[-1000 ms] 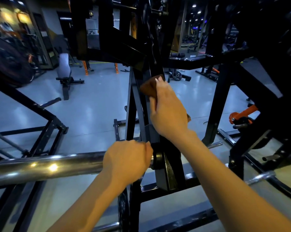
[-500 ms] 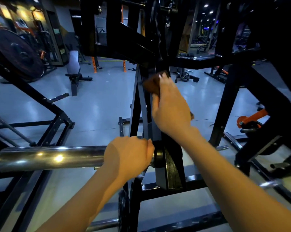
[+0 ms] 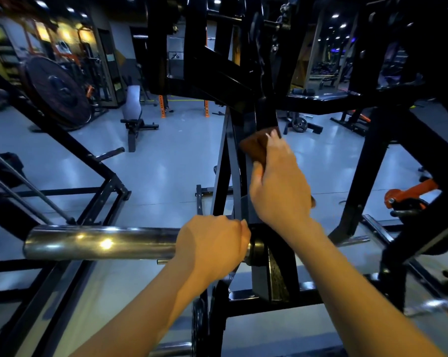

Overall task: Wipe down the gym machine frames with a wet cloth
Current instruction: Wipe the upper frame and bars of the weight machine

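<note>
A black gym machine frame (image 3: 225, 173) rises in front of me, its slanted upright running from the floor to the dark beams overhead. My right hand (image 3: 279, 184) presses a brown cloth (image 3: 253, 145) against that upright, with the fingers wrapped over the cloth and part of it hidden under the palm. My left hand (image 3: 212, 246) grips the inner end of a chrome weight sleeve (image 3: 102, 243) that sticks out to the left of the frame.
A weight plate (image 3: 58, 91) hangs on a black rack at the left. An adjustable bench (image 3: 134, 112) stands on the grey floor behind. An orange lever (image 3: 410, 194) sits at the right among more black frame bars (image 3: 367, 161). A small plate (image 3: 300, 124) lies further back.
My right hand and the cloth have slid a little up the upright. My left hand has kept its grip on the chrome sleeve, and my head has shifted slightly.
</note>
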The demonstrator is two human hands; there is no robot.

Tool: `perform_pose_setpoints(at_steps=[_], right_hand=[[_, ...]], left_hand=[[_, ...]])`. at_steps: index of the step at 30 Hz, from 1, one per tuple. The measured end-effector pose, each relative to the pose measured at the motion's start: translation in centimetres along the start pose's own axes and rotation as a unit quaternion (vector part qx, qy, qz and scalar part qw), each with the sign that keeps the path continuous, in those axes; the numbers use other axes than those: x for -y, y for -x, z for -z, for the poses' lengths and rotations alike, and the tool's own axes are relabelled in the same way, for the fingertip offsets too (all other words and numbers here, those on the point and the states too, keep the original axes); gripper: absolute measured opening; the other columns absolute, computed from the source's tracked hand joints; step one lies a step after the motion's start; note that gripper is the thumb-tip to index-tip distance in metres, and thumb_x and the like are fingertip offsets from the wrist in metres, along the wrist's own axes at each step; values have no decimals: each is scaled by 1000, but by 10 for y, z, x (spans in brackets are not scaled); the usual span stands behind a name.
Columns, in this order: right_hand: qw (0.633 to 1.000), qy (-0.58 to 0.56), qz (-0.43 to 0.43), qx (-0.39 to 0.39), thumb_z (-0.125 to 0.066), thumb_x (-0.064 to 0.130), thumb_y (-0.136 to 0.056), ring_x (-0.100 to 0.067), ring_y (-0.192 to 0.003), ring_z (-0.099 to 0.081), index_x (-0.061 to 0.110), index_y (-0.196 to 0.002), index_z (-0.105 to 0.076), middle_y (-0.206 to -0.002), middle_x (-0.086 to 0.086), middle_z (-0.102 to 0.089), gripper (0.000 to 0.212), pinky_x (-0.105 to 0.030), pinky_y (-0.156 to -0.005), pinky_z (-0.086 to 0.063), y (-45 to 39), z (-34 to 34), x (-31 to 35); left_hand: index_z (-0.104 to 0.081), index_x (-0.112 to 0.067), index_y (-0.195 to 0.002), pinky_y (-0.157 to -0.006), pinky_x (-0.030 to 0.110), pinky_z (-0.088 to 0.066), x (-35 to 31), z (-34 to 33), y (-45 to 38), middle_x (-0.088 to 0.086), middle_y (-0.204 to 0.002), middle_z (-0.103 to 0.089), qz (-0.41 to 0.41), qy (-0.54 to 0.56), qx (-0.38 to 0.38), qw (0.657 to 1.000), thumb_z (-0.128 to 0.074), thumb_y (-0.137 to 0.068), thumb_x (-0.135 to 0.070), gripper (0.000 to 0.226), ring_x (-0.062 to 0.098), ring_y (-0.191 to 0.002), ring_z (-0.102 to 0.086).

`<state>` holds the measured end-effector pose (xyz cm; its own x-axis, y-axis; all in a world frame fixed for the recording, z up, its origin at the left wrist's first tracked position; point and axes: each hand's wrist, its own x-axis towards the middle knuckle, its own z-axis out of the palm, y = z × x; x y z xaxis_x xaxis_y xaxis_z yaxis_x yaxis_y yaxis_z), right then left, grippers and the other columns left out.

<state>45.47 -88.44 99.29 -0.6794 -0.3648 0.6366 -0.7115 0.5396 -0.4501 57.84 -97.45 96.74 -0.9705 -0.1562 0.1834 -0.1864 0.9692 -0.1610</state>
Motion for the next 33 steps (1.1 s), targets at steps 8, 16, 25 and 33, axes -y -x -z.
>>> perform_pose_setpoints(at_steps=[8, 16, 25, 33], right_hand=[[1000, -27, 11, 6, -47, 26, -107, -27, -151, -32, 13, -159, -29, -165, -6, -34, 57, -52, -116, -40, -37, -1, -5], [1000, -7, -14, -1, -48, 29, -108, -23, -155, -29, 15, -163, -21, -169, -4, -27, 63, -46, -119, -40, 42, 5, 0], [1000, -21, -9, -7, -45, 27, -108, -29, -151, -33, 12, -160, -27, -165, -7, -33, 58, -54, -112, -43, -37, -2, -3], [1000, -10, -1, -17, -49, 27, -106, -24, -151, -34, 19, -160, -23, -166, -2, -32, 61, -53, -109, -48, 33, -1, -4]], left_hand=[[-52, -18, -89, -64, 38, -58, 2, 3, -3, -1, -72, -63, -10, -3, 2, 1000, -16, -111, -36, 46, 23, -61, -64], [-56, -22, -92, -66, 39, -58, 2, 3, -1, -1, -73, -64, -20, 11, 4, 1000, -21, -111, -36, 42, 22, -64, -65], [-60, -20, -82, -56, 31, -48, -1, 3, 0, -3, -64, -59, 7, 26, 2, 1000, -14, -110, -42, 58, 19, -57, -60], [-51, -22, -75, -49, 29, -27, -1, 1, 1, -4, -61, -50, -13, 45, -55, 997, -18, -109, -38, 50, 18, -55, -51]])
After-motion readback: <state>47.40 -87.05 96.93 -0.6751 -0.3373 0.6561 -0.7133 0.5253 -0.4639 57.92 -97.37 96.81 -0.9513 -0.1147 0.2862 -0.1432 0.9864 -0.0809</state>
